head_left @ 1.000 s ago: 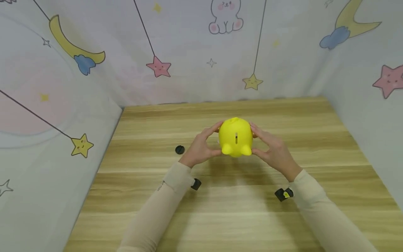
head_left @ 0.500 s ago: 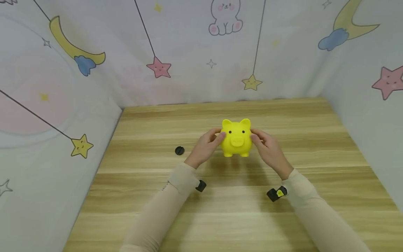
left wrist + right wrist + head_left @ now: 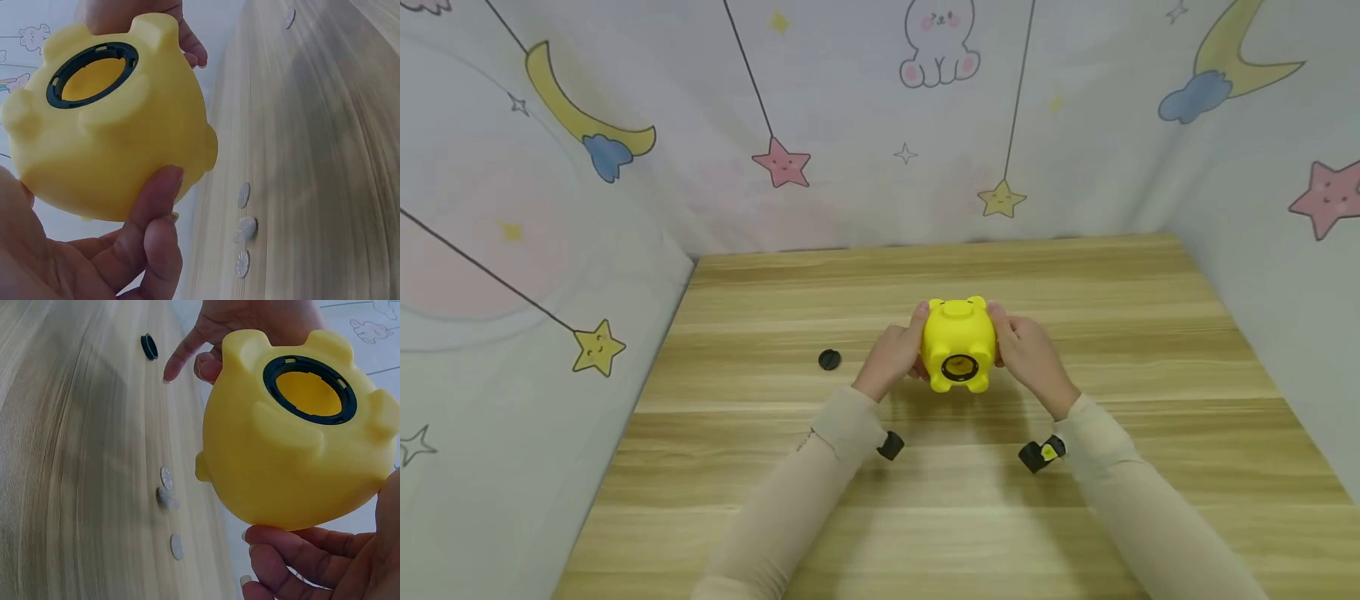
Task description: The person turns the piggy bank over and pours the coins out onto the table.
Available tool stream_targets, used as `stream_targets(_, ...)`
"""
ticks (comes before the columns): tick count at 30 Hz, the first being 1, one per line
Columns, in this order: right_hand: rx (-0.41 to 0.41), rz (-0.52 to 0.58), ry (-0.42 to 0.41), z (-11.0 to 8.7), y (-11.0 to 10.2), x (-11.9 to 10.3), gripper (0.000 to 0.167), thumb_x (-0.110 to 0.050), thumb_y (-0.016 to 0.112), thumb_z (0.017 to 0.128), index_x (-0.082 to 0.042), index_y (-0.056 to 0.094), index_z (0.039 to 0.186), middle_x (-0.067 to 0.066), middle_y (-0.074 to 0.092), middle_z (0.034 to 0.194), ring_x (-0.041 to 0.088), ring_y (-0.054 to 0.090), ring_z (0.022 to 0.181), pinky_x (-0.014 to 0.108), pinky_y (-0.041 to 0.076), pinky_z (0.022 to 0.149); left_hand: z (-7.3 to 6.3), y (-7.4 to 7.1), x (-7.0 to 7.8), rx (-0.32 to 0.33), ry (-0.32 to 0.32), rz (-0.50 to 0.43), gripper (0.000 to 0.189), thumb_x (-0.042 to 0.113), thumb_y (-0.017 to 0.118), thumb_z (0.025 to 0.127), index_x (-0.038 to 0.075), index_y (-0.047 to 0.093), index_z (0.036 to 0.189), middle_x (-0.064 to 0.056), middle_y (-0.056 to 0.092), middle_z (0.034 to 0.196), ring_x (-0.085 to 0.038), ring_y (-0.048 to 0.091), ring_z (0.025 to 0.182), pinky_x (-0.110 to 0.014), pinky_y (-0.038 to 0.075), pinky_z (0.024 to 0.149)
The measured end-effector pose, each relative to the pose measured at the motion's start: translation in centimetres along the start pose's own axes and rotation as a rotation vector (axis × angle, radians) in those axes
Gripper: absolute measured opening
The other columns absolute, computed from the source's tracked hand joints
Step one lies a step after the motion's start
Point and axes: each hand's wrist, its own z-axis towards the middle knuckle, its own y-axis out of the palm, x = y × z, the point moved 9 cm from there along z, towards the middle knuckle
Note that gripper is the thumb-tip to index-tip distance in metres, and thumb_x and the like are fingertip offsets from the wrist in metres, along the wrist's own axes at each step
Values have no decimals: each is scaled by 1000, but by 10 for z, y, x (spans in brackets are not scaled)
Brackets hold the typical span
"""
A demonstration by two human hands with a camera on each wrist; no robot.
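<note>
A yellow piggy bank (image 3: 958, 333) is held off the table between both hands, its underside tipped toward the head camera. A black ring (image 3: 275, 394) rims the open round hole in its belly; yellow inner wall shows through. My left hand (image 3: 891, 354) grips one side, thumb near an ear and fingers curled beneath. On the opposite side, my right hand (image 3: 1033, 358) holds it likewise. Left of the left hand lies a black round plug (image 3: 830, 359). Silver coins, such as one coin (image 3: 243, 195) and another coin (image 3: 177, 546), lie on the table, hidden in the head view.
The wood-grain table (image 3: 700, 467) meets a patterned cloth backdrop (image 3: 865, 200) at the back and sides. A black wrist device (image 3: 891, 445) sits at the left cuff, and a second wrist device (image 3: 1041, 452) at the right cuff.
The piggy bank has turned in both hands: first its slotted top faced the camera, then its face, now its open belly. Both forearms have drawn slightly closer together. The plug stays put.
</note>
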Motion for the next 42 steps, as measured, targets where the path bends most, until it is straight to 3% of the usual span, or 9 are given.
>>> stream_targets(5, -13, -8, -2, 0, 2, 2, 74, -66, 23, 101, -5, 61, 86, 12, 63, 79, 29, 58, 72, 36, 47, 63, 0, 2, -2, -18, 10, -7, 93, 83, 19, 90, 5, 70, 80, -12, 70, 71, -42, 67, 82, -53, 53, 80)
stream_targets(8, -35, 35, -37, 1, 0, 2, 71, -63, 26, 102, -3, 63, 99, 13, 63, 88, 30, 59, 80, 39, 50, 70, 1, 2, 1, -39, 38, -12, 89, 81, 23, 91, 4, 68, 89, -13, 69, 82, -41, 64, 91, -52, 50, 85)
stream_targets(11, -67, 110, -104, 0, -3, -2, 64, -56, 35, 104, 1, 60, 122, 16, 64, 106, 33, 60, 95, 44, 52, 80, 0, 2, 6, -92, 102, -45, 84, 77, 34, 93, 4, 63, 122, -11, 66, 108, -33, 61, 103, -50, 47, 93)
stream_targets(15, -114, 195, -192, -3, -9, -5, 55, -38, 51, 104, 0, 47, 144, 18, 56, 132, 33, 57, 112, 44, 52, 91, -3, 3, 10, -164, 192, -129, 81, 61, 59, 92, 17, 33, 155, -7, 57, 130, -24, 55, 115, -53, 44, 99)
stream_targets(21, -143, 181, -337, -13, -17, -11, 66, -16, 73, 92, -9, 43, 150, 12, 47, 148, 33, 50, 126, 49, 47, 97, -8, -7, 16, -115, 352, -95, 96, 35, 87, 75, 35, 32, 154, 4, 46, 142, -21, 44, 123, -63, 38, 98)
stream_targets(25, -89, 130, -473, -20, -24, -21, 79, -6, 81, 81, -12, 43, 151, 9, 49, 147, 31, 51, 124, 53, 45, 95, -11, -10, 25, -89, 462, -30, 106, 26, 93, 69, 30, 30, 156, 8, 39, 149, -21, 40, 127, -66, 30, 103)
stream_targets(29, -40, 95, -562, -23, -27, -31, 85, -3, 84, 76, -13, 45, 150, 6, 50, 146, 28, 54, 121, 50, 48, 92, -14, -15, 31, -49, 519, 7, 108, 23, 94, 67, 28, 32, 155, 8, 36, 151, -20, 39, 127, -63, 31, 105)
stream_targets(35, -15, 74, -592, -27, -25, -32, 84, -2, 82, 77, -11, 43, 151, 9, 48, 148, 29, 56, 120, 47, 50, 91, -19, -18, 34, -13, 568, 27, 107, 20, 95, 67, 32, 33, 153, 10, 36, 150, -19, 37, 127, -62, 31, 105)
stream_targets(42, 15, 32, -596, -28, -26, -25, 86, 6, 82, 77, -5, 40, 151, 15, 55, 140, 31, 54, 121, 48, 48, 92, -28, -16, 50, 47, 761, 145, 107, 16, 94, 67, 25, 33, 153, 8, 33, 155, -18, 35, 132, -50, 33, 107)
